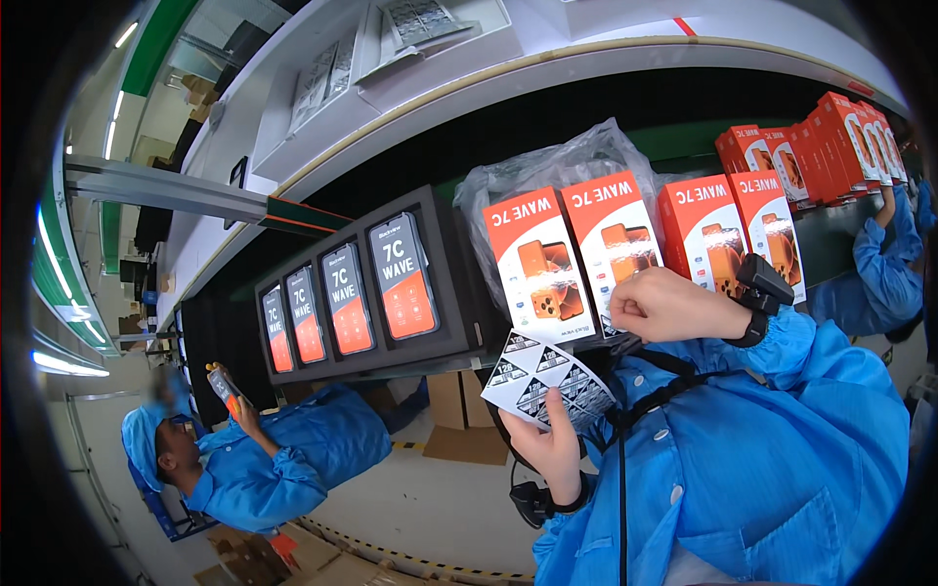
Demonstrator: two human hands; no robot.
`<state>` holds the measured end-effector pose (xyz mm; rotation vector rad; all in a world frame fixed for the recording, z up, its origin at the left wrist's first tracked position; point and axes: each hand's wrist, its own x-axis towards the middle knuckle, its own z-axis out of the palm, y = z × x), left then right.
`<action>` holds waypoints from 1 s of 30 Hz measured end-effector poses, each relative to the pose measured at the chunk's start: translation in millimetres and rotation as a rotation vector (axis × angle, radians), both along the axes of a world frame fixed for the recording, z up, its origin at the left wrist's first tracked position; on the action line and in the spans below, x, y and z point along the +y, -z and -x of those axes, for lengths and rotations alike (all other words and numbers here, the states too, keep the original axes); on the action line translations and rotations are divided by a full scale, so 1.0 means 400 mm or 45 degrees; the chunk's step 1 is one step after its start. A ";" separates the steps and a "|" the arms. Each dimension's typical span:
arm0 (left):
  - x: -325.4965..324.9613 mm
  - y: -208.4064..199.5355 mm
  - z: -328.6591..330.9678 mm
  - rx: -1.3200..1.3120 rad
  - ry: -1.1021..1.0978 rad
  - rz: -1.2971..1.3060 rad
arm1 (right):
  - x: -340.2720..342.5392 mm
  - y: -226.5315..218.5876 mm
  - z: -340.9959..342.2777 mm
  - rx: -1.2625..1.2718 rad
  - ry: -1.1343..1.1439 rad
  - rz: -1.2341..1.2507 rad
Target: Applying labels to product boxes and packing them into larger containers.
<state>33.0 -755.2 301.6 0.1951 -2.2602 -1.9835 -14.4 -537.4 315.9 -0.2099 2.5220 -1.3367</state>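
My left hand (549,447) grips a curved white sheet of black-and-white stickers (532,376), its thumb on top of the sheet. My right hand (669,305) is closed in a pinch at the lower right of an orange-and-white phone box (618,230); whatever its fingertips hold, if anything, is hidden. Just left of that box stands a matching phone box (537,259), with the sticker sheet right below it. Two more boxes of the same kind, a phone box (705,230) and a phone box (772,230), stand to the right, partly behind my right hand and wrist.
On the left, a dark foam tray (451,283) holds several phones (405,278). Crumpled clear plastic (576,156) lies behind the boxes. More orange boxes (831,146) are lined up far right, near another person's arm. A co-worker (283,459) at left holds a phone.
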 end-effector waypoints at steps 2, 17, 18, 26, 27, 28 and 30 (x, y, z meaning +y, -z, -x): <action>0.000 0.003 0.002 0.001 0.003 -0.005 | 0.001 0.004 0.003 0.007 -0.019 -0.015; 0.005 -0.002 -0.014 0.020 -0.003 -0.029 | 0.002 -0.005 -0.016 0.203 0.021 -0.158; 0.004 -0.001 -0.015 0.026 -0.003 -0.026 | 0.001 -0.008 -0.014 0.199 0.050 -0.203; 0.018 -0.022 -0.042 -0.106 0.304 -0.295 | -0.053 -0.046 -0.086 -0.291 0.176 1.050; 0.022 -0.026 -0.044 -0.030 0.288 -0.400 | -0.060 -0.064 -0.086 -0.261 0.238 1.003; 0.023 -0.028 -0.045 0.046 0.272 -0.504 | -0.066 -0.057 -0.085 -0.260 0.235 1.004; 0.015 -0.014 -0.044 0.063 0.274 -0.530 | -0.081 -0.047 -0.076 0.055 0.279 0.828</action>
